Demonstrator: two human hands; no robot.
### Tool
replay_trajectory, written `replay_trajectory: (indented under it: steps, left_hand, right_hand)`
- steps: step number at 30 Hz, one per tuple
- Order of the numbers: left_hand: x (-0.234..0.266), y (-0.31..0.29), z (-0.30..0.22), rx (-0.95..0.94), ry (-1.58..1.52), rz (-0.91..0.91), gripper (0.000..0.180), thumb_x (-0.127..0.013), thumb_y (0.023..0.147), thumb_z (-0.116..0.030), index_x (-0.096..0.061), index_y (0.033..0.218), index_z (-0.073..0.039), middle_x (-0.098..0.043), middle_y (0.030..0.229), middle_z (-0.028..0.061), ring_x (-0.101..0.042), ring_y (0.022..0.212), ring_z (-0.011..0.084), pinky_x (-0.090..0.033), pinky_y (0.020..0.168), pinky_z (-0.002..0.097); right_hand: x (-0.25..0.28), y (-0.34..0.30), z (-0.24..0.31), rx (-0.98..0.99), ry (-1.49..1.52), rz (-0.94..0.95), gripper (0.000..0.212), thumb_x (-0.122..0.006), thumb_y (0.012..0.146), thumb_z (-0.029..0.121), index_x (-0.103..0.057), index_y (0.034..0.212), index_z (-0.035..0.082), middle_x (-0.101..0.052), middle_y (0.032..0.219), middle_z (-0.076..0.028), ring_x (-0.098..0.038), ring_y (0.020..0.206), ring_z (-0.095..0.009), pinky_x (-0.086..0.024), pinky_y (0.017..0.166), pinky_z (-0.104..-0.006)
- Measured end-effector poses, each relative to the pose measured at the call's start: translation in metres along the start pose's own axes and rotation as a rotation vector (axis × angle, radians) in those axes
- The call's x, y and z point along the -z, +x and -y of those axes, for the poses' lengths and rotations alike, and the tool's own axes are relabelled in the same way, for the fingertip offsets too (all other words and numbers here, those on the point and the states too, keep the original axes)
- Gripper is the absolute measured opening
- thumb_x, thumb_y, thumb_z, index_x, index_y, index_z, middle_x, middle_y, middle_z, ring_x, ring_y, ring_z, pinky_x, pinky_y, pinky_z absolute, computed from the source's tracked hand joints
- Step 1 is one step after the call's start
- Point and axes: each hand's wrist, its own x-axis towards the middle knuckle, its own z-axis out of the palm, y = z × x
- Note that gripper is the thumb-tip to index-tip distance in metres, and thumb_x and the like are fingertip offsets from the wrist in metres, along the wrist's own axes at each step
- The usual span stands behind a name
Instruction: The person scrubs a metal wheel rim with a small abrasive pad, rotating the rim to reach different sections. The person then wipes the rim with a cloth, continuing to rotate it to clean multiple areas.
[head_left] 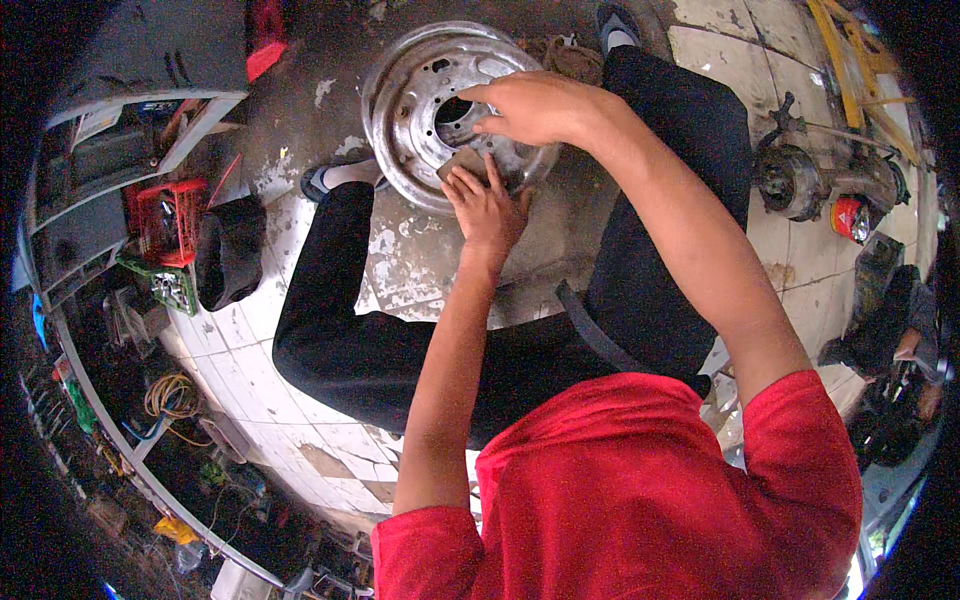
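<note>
Dressed in a red shirt point(640, 480) and black trousers point(380, 350), with knees bent wide apart. Reaching forward with both hands, near each other but separate, over a grey steel wheel rim point(400, 150) set between the feet on the floor point(240, 370), dished face turned up. Laying the left hand point(487, 205), unclenched, with fingertips over a small brown pad point(462, 162) against the rim's inner face. Holding the right hand point(535, 108) at the central hole, thumb and forefinger parted; cannot tell whether clamped on the edge. Farther out to the left, past a black cloth point(230, 245), a red plastic basket point(180, 220) above a green crate point(165, 283), beside a grey metal cabinet point(150, 50). Out to the right, a heavy round metal part point(790, 183) near a red can point(850, 217), then, beyond, a yellow frame point(850, 70).
</note>
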Motion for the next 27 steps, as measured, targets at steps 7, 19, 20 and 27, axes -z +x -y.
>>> replay_trajectory:
  steps: [7,19,20,27]
  left_hand:
    - [0.014,0.064,0.041,0.141,-0.04,-0.001,0.093,-0.042,0.086,-0.069,-0.025,0.149,-0.003,-0.034,0.136,0.0426,-0.033,0.131,0.0534,-0.013,0.112,0.0583]
    - [0.019,0.025,0.017,0.044,-0.084,0.061,0.097,-0.039,0.085,-0.073,-0.021,0.15,-0.003,-0.026,0.142,0.0418,-0.025,0.136,0.051,-0.014,0.114,0.0519]
    - [0.021,0.033,0.019,0.06,-0.112,0.053,0.097,-0.039,0.085,-0.073,-0.021,0.149,-0.003,-0.026,0.142,0.0419,-0.026,0.136,0.0514,-0.014,0.114,0.0519]
    - [0.017,0.05,0.023,0.092,-0.057,0.067,0.1,-0.039,0.083,-0.076,-0.023,0.149,-0.001,-0.027,0.138,0.0458,-0.028,0.134,0.0535,-0.017,0.113,0.0529]
  right_hand:
    - [-0.001,-0.002,0.002,-0.026,0.001,0.017,0.049,-0.06,0.09,0.03,-0.05,0.134,0.009,-0.062,0.116,-0.024,-0.059,0.109,-0.038,-0.047,0.093,-0.0447]
    - [-0.001,0.0,0.001,0.028,0.008,-0.01,0.05,-0.059,0.089,0.028,-0.05,0.134,0.008,-0.062,0.114,-0.025,-0.058,0.108,-0.04,-0.047,0.092,-0.0458]
    - [-0.003,0.0,0.001,0.024,0.019,-0.006,0.05,-0.059,0.089,0.028,-0.05,0.134,0.008,-0.062,0.114,-0.025,-0.059,0.108,-0.04,-0.047,0.092,-0.0459]
    - [0.002,-0.002,-0.005,0.0,0.003,-0.021,0.049,-0.059,0.089,0.028,-0.051,0.133,0.008,-0.063,0.113,-0.023,-0.06,0.106,-0.038,-0.047,0.091,-0.0452]
